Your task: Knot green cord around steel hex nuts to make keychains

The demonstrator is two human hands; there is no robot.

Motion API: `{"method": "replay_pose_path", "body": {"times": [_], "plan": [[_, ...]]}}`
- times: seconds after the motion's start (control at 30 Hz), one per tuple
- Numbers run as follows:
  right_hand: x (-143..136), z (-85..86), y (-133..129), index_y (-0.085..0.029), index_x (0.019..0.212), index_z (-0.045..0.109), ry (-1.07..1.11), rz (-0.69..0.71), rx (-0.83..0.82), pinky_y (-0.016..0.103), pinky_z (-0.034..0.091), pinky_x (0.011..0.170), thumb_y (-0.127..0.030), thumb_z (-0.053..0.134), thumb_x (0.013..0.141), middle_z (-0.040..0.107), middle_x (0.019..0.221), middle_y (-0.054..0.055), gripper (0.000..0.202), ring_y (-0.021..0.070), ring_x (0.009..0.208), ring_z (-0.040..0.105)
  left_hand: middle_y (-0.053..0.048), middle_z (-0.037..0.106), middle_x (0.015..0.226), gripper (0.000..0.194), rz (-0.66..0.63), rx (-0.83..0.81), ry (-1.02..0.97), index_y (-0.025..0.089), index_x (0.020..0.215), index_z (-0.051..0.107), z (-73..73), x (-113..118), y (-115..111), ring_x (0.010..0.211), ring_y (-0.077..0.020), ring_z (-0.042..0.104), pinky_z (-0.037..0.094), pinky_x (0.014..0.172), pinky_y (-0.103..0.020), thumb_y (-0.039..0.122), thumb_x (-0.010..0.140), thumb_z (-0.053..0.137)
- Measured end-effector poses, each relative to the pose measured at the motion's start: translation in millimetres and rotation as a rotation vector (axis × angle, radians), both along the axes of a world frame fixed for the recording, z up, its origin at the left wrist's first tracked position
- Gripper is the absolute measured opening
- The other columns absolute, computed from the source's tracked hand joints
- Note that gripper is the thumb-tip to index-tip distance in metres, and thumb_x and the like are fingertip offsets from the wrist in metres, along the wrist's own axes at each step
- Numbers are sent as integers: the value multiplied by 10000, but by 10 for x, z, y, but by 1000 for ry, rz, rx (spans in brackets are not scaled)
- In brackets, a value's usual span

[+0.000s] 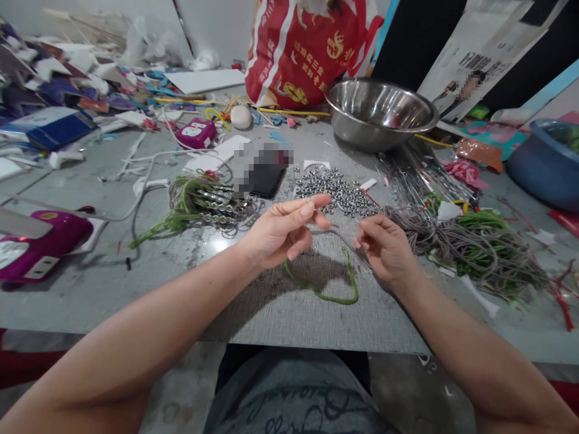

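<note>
Above the near middle of the table, my left hand (283,232) is closed, thumb pressed to the index finger and the other fingers curled. My right hand (386,247) is beside it, thumb and fingertips pinched together. A thin grey cord (337,235) runs between the two hands. From beneath my left hand a green cord (337,299) hangs in a loose loop over the table. Whether the two cords join is hidden. Just beyond my fingers lies a spread pile of small silvery beads (335,187). Anything tiny in the fingertips is too small to make out.
A bundle of green cords with metal pieces (212,202) lies left; grey and green cords (470,247) are heaped right. Behind stand a steel bowl (380,114) and a red bag (307,60). A phone (266,178), purple device (49,241) and blue basin (543,169) surround the work area.
</note>
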State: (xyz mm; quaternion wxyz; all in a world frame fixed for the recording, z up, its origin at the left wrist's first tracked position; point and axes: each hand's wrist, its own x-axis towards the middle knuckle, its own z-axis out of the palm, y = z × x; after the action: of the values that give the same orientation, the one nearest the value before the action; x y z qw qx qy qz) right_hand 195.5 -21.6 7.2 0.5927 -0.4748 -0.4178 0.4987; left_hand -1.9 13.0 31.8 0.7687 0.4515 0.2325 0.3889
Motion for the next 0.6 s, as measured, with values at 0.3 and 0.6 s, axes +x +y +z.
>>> {"method": "replay_pose_path", "body": {"times": [0.3,0.6], "plan": [[-90,-27,-159,-232,781,645,-961,170,571,278,446,577,-241,564,792,642,688,12,82,138,622,569,-67,630,1165,376,226,143,210,248,1174,588,-26,66,-23,383,-8,492,411,359,-177,394,833,527],[-64,-5,-160,-222,818,635,-1185,200,746,301,463,639,-229,502,831,674,751,43,133,166,689,608,-68,683,1050,411,233,819,780,175,1225,547,-111,68,-40,656,-95,607,432,496,-180,323,846,491]]}}
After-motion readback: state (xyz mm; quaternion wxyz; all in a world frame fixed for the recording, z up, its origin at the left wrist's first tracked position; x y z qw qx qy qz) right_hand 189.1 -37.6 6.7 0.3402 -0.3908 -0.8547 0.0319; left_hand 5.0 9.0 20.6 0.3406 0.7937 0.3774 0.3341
